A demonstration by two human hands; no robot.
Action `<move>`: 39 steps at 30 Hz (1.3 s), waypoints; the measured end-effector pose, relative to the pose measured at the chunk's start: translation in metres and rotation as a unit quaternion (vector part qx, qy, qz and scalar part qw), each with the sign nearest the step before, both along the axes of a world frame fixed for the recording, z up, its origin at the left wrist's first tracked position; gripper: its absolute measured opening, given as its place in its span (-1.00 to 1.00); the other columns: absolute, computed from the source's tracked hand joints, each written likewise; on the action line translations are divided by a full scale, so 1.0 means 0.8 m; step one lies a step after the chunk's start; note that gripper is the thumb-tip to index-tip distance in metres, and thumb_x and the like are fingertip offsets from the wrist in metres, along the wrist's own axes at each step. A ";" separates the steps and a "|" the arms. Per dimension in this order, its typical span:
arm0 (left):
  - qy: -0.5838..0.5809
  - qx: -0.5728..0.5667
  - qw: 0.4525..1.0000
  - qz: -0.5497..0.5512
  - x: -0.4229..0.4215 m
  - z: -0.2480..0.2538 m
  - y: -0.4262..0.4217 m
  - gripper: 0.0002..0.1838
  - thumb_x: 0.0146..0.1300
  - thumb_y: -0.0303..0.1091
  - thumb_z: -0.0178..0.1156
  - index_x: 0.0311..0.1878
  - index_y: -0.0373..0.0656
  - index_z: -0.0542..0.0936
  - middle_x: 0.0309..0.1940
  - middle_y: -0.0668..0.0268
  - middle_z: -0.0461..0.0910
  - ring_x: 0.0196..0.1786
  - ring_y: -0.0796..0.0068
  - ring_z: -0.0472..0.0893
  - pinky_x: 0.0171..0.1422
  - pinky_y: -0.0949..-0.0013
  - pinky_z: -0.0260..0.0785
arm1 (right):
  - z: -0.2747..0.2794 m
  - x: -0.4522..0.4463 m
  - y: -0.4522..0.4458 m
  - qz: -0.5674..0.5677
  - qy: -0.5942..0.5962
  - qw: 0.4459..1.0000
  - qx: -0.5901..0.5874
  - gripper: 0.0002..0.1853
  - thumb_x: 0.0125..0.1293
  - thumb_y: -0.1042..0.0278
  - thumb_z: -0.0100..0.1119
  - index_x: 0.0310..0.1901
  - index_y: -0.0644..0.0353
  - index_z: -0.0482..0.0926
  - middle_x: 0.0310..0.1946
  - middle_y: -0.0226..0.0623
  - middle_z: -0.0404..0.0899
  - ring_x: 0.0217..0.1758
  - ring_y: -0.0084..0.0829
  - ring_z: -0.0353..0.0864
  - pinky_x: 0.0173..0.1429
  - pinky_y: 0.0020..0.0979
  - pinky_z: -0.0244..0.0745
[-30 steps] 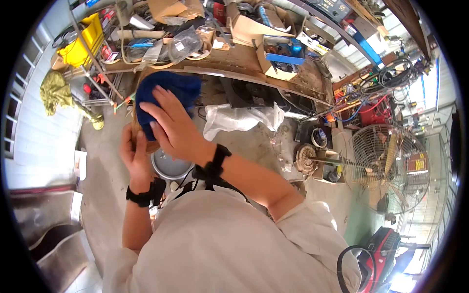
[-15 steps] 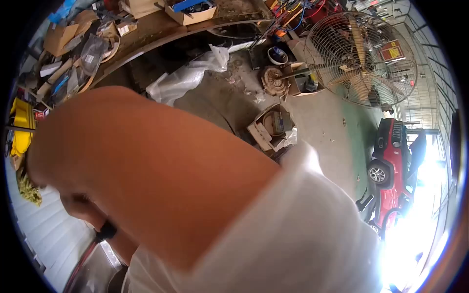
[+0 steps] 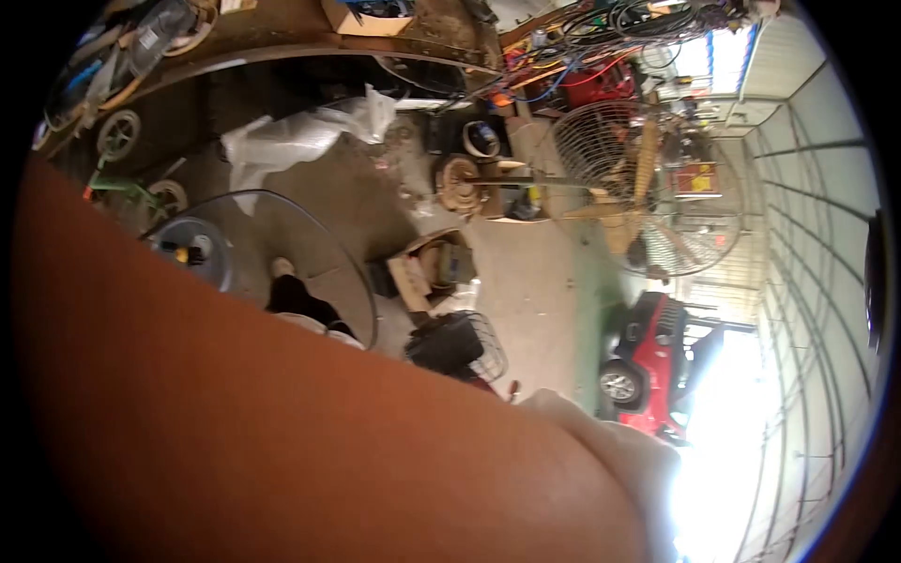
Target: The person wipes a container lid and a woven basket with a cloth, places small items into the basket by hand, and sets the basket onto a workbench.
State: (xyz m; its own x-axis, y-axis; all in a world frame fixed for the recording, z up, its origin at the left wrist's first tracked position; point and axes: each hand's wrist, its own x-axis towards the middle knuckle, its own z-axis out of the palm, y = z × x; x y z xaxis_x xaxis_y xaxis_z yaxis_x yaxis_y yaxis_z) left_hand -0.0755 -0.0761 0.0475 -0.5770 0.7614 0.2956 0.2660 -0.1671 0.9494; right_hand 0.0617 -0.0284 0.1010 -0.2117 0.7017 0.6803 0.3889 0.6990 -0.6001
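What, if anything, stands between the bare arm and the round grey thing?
Nothing visible: the arm directly overlaps part of the round grey thing in this view. Both hands are out of view, so their own path can't be told.

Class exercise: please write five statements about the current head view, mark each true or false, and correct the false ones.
1. A bare arm crosses the lower part of the picture. True.
2. The car on the right is yellow. False: it is red.
3. The large fan has a wire cage around its blades. True.
4. Both of the wearer's hands show clearly. False: neither hand is in view.
5. The pale plastic sheeting is draped over the fan. False: it lies well to the left of the fan in the picture, apart from it.
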 end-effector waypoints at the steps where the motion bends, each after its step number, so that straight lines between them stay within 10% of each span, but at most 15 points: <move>1: 0.001 -0.008 1.000 0.005 -0.003 -0.001 -0.004 -0.69 0.27 -0.37 0.15 -0.01 -0.40 0.57 -0.13 0.17 0.61 -0.22 0.36 0.57 -0.15 0.32 0.46 | -0.005 -0.001 -0.005 0.011 -0.003 1.000 -0.011 -0.79 0.08 0.33 0.12 -0.34 0.28 0.64 -0.33 0.02 0.61 -0.23 -0.05 0.63 -0.16 -0.09 0.51; 16: 0.031 -0.010 0.999 0.036 -0.013 0.014 -0.017 -0.67 0.21 -0.39 0.16 -0.01 -0.41 0.57 -0.19 0.19 0.61 -0.29 0.37 0.56 -0.25 0.34 0.46 | 0.009 -0.020 -0.022 0.037 -0.010 0.999 -0.013 -0.78 0.10 0.27 0.11 -0.40 0.23 0.66 -0.36 -0.03 0.61 -0.25 -0.11 0.63 -0.21 -0.10 0.52; 25: 0.034 0.086 0.991 0.093 0.002 0.063 -0.002 -0.65 0.18 -0.40 0.17 -0.01 -0.41 0.57 -0.22 0.20 0.61 -0.34 0.38 0.56 -0.32 0.36 0.46 | 0.098 -0.056 0.023 0.115 -0.142 0.967 0.178 -0.77 0.12 0.23 0.11 -0.43 0.20 0.67 -0.38 -0.06 0.61 -0.27 -0.14 0.64 -0.24 -0.10 0.52; 28: 0.046 0.069 0.996 0.037 0.031 0.063 -0.013 -0.70 0.34 -0.36 0.10 0.03 -0.37 0.55 -0.14 0.22 0.58 -0.19 0.43 0.53 -0.13 0.42 0.39 | 0.148 0.059 0.004 0.108 -0.163 0.980 -0.028 -0.77 0.17 0.25 0.06 -0.32 0.12 0.70 -0.42 -0.18 0.61 -0.24 -0.15 0.61 -0.26 -0.19 0.50; 31: 0.004 0.069 0.997 -0.040 0.082 0.065 -0.037 -0.67 0.40 -0.35 0.12 0.10 -0.40 0.52 -0.03 0.19 0.57 -0.04 0.43 0.52 0.06 0.39 0.40 | 0.111 0.075 0.029 -0.079 -0.015 0.997 0.021 -0.88 0.12 0.36 0.16 -0.37 0.21 0.55 -0.33 -0.06 0.48 -0.33 -0.14 0.55 -0.35 -0.15 0.47; 32: 0.019 0.053 0.997 -0.060 0.090 0.062 -0.043 -0.68 0.41 -0.37 0.09 0.11 -0.40 0.49 -0.06 0.22 0.58 -0.05 0.48 0.52 0.04 0.44 0.40 | 0.088 0.068 0.037 -0.138 0.132 0.981 -0.035 -0.90 0.14 0.40 0.17 -0.33 0.21 0.53 -0.31 -0.05 0.45 -0.35 -0.12 0.53 -0.35 -0.15 0.46; 35: -0.057 0.004 0.982 -0.179 0.096 0.065 -0.047 -0.71 0.42 -0.42 0.04 0.12 -0.37 0.49 -0.14 0.32 0.56 -0.11 0.57 0.49 -0.04 0.51 0.37 | 0.079 0.107 -0.034 0.008 -0.022 0.998 0.058 -0.85 0.20 0.45 0.17 -0.19 0.21 0.53 -0.26 -0.06 0.44 -0.34 -0.07 0.51 -0.32 -0.18 0.47; 39: -0.006 0.001 0.970 -0.242 0.129 0.070 -0.067 -0.73 0.35 -0.51 0.05 0.07 -0.37 0.49 -0.26 0.39 0.52 -0.24 0.64 0.46 -0.20 0.55 0.35 | 0.065 0.140 -0.025 -0.072 0.047 0.996 0.010 -0.85 0.19 0.49 0.16 -0.18 0.20 0.57 -0.29 -0.09 0.47 -0.26 -0.10 0.52 -0.24 -0.21 0.46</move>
State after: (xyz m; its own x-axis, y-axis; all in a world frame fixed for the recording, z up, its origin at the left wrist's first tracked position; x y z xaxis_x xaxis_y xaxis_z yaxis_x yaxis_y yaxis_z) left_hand 0.0279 -0.1299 0.1035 -0.1554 0.9435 0.2926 0.1438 -0.2714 0.9517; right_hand 0.1741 -0.0481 0.1533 -0.0452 0.7068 0.7059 0.4289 0.6519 -0.6253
